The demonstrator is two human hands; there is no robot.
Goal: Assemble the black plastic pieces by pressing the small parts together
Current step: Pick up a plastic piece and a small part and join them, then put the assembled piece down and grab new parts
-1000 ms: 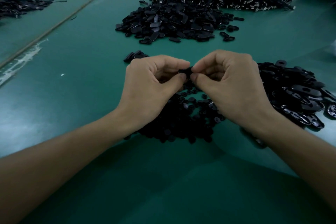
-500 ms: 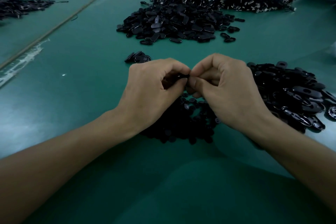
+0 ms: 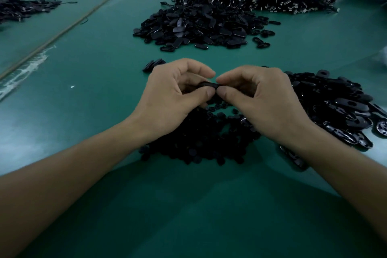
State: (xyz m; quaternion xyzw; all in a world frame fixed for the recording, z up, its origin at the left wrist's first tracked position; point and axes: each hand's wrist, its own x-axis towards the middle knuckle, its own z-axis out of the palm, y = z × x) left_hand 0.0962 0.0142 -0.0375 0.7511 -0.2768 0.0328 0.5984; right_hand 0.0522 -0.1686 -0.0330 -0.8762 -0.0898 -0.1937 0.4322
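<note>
Green matting covers the counter (image 3: 83,111) before you. Your left hand (image 3: 167,98) and right hand (image 3: 263,100) meet at its middle, thumbs and forefingers of both pinching one small black plastic piece (image 3: 207,85) between them. Beneath your hands lies a heap of small black round parts (image 3: 199,144). At three o'clock sit glossy black oval shells (image 3: 339,107), and at twelve o'clock a bigger black pile (image 3: 199,25).

left hand (image 3: 169,100): bare | right hand (image 3: 266,104): bare | forearms: bare to frame edge | nails: seemingly short-trimmed
</note>
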